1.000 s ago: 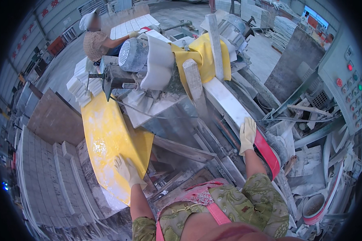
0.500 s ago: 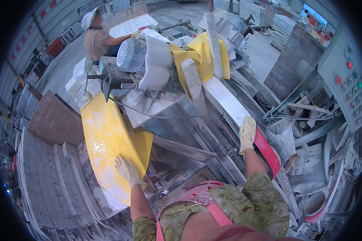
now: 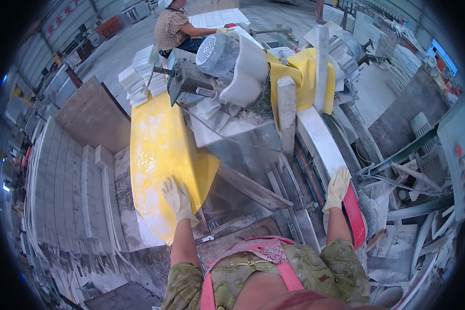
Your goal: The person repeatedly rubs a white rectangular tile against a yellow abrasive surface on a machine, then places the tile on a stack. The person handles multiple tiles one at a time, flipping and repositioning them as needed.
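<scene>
My left hand [image 3: 177, 199], in a pale rubber glove, lies with its fingers stretched out on a wet, glossy yellow sheet [image 3: 157, 155]. The sheet drapes over a low support on my left. On my right, a long white slab [image 3: 319, 137] runs lengthwise along a narrow machine bed, on or beside a red belt [image 3: 354, 217]. My right hand [image 3: 338, 189], gloved the same way, rests with straight fingers on the near end of the slab. Both hands grip nothing.
Ahead stands a dusty motor [image 3: 217, 55] with a curved white guard [image 3: 247, 72]. A second yellow sheet [image 3: 307, 77] hangs between worn posts. White pieces [image 3: 134, 85] are stacked far left. A co-worker [image 3: 173, 31] sits beyond the motor. Broken slabs [image 3: 395, 240] clutter the right.
The whole view has swung, so the machine, sheet and co-worker appear farther right. My hands still rest on the yellow sheet and the white slab.
</scene>
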The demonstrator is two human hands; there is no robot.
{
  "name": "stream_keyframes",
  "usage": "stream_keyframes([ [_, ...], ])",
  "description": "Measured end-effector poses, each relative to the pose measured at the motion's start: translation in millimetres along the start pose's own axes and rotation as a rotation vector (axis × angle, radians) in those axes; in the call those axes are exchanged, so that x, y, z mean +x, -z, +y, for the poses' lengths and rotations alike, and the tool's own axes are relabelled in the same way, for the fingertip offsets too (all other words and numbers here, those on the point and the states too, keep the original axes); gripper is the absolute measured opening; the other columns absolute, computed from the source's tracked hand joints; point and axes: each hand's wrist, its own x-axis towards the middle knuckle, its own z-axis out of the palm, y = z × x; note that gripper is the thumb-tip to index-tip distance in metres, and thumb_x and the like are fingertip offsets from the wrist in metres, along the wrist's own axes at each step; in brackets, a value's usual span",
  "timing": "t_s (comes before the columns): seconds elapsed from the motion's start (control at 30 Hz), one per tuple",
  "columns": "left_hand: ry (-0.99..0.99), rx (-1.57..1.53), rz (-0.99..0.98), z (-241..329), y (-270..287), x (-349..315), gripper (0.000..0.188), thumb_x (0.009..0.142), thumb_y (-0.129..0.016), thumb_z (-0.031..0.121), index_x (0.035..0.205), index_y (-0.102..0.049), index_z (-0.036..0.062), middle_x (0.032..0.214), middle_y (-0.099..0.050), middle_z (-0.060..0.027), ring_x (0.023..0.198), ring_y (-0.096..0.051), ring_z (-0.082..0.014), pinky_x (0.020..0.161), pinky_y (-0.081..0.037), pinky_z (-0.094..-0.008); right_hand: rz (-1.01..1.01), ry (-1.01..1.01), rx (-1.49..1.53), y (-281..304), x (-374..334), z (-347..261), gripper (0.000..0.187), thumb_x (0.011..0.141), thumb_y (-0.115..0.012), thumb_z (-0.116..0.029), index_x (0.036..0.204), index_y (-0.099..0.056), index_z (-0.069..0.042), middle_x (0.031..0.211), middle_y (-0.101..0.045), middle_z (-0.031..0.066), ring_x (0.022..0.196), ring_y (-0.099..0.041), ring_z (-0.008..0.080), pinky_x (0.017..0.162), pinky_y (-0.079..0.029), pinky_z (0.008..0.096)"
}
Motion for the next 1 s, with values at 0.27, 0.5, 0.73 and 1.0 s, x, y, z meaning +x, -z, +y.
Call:
stream_keyframes([
  [0.27,-0.008,0.002,0.015,0,0,0,0.055,0.099,-0.054,0.028,0.148,-0.049,0.0025,0.151,-0.049,-0.0248,0.144,-0.04,-0.0439,0.122,-0.024,-0.0523,0.022,0.016,0.029,-2,-3,5,0.045,0.102,-0.047,-0.023,0.136,-0.057,0.005,0.144,-0.053,0.0278,0.14,-0.045,0.0417,0.122,-0.029,0.0501],
  [0.5,-0.006,0.007,0.0,0,0,1,0.055,0.1,-0.053,0.028,0.147,-0.049,0.0012,0.151,-0.048,-0.0248,0.144,-0.04,-0.0432,0.122,-0.025,-0.053,0.043,-0.005,-0.002,1,-1,1,0.042,0.103,-0.047,-0.024,0.132,-0.059,0.004,0.138,-0.056,0.0268,0.135,-0.048,0.0417,0.119,-0.032,0.0505],
  [0.73,-0.011,0.021,-0.004,-2,-2,0,0.054,0.101,-0.051,0.029,0.147,-0.049,0.0004,0.152,-0.047,-0.0257,0.144,-0.04,-0.0428,0.123,-0.024,-0.0513,0.02,-0.05,0.008,11,1,-8,0.044,0.103,-0.046,-0.025,0.134,-0.058,0.004,0.14,-0.055,0.0277,0.136,-0.047,0.0428,0.12,-0.031,0.0506],
  [1.0,-0.016,0.006,0.0,-3,-2,0,0.055,0.101,-0.051,0.029,0.147,-0.049,0.0009,0.152,-0.047,-0.0258,0.144,-0.039,-0.0433,0.123,-0.024,-0.0513,0.032,-0.044,0.005,15,3,-12,0.042,0.101,-0.047,-0.023,0.13,-0.058,0.006,0.133,-0.057,0.0279,0.131,-0.048,0.043,0.117,-0.033,0.0501],
])
